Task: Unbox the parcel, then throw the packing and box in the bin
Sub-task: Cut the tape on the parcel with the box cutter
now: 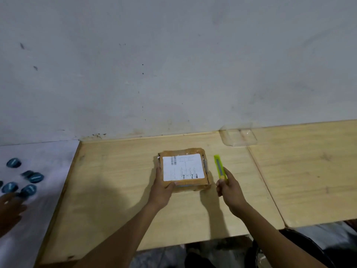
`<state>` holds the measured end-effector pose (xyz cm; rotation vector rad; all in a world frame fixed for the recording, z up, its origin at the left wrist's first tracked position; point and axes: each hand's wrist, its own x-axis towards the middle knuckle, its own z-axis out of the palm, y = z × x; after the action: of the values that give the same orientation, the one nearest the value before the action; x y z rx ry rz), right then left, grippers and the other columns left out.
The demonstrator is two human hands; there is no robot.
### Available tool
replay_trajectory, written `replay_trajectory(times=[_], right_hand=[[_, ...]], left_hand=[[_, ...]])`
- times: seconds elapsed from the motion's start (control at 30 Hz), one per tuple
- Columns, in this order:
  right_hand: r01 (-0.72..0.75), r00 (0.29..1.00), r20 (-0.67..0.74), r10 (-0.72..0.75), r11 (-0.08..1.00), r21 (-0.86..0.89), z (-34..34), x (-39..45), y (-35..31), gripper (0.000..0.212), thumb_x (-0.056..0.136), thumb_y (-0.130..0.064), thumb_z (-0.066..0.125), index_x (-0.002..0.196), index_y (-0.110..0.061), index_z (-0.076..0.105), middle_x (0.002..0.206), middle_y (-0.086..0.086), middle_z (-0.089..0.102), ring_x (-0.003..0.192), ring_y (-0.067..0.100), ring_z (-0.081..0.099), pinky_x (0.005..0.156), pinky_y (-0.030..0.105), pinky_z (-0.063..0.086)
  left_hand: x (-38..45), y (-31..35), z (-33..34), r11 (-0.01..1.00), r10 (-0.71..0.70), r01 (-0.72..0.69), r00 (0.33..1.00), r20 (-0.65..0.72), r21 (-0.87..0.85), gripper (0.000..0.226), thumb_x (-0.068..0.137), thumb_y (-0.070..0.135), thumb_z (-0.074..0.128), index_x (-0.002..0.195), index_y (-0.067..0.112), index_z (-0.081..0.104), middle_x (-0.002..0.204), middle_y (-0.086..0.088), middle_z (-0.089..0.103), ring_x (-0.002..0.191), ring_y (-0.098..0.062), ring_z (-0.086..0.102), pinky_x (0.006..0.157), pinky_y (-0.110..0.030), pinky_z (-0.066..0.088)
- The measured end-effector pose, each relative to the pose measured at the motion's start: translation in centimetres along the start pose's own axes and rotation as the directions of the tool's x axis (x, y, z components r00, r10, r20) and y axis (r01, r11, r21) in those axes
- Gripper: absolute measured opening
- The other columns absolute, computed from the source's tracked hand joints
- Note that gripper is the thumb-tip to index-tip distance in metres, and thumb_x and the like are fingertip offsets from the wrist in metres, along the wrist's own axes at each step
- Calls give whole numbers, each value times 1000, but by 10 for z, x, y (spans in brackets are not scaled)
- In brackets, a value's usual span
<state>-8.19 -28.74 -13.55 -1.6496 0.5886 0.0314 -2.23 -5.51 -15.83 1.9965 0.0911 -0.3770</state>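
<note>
A small flat parcel (183, 168), brown and taped with a white shipping label on top, lies on the wooden table (119, 190). My left hand (161, 188) grips its near left corner, thumb on top. My right hand (229, 187) is just right of the parcel and holds a yellow-green box cutter (219, 167) by its lower end, the tip pointing away from me. The cutter stands close beside the parcel's right edge without touching it.
A clear plastic tray (239, 137) sits at the wall behind the parcel. Left, on a white surface (44, 155), lie several dark blue discs (29, 177), with another person's hand (8, 207) beside them. A dark round bin rim (301, 240) shows at bottom right, below the table edge.
</note>
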Motion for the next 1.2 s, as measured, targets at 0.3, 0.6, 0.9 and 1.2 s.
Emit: replay_trajectory(times=[0.3, 0.6, 0.9, 1.2], right_hand=[[37, 998, -44, -33, 995, 88, -9, -54, 6, 44, 103, -16, 43, 145, -26, 40, 70, 8, 44, 58, 15, 37, 50, 28, 33], [-68, 993, -77, 87, 974, 218, -14, -56, -6, 46, 101, -9, 42, 144, -25, 38, 88, 15, 65, 54, 27, 56, 60, 38, 50], [-31, 993, -109, 38, 997, 64, -18, -45, -11, 43, 103, -16, 40, 145, -27, 39, 72, 4, 46, 55, 15, 35, 49, 28, 34], [35, 992, -119, -45, 995, -89, -15, -51, -10, 42, 102, -25, 42, 143, -34, 41, 75, 11, 56, 52, 19, 53, 50, 26, 45]], left_hand=[[-29, -9, 9, 999, 10, -12, 999, 45, 53, 91, 91, 14, 65, 155, 16, 0, 159, 0, 23, 144, -16, 27, 92, -9, 24], [-30, -6, 6, 993, 20, -28, 997, 71, 119, 92, 93, 21, 63, 155, 18, -4, 160, -2, 21, 143, -23, 30, 91, -17, 29], [-27, -8, 3, 992, 42, -51, 996, 82, 112, 97, 90, 24, 67, 155, 24, -5, 158, -1, 27, 142, -23, 33, 105, -30, 36], [-25, -12, 4, 990, 47, -59, 994, 97, 127, 95, 91, 26, 66, 155, 22, -3, 159, 0, 24, 143, -23, 29, 98, -22, 30]])
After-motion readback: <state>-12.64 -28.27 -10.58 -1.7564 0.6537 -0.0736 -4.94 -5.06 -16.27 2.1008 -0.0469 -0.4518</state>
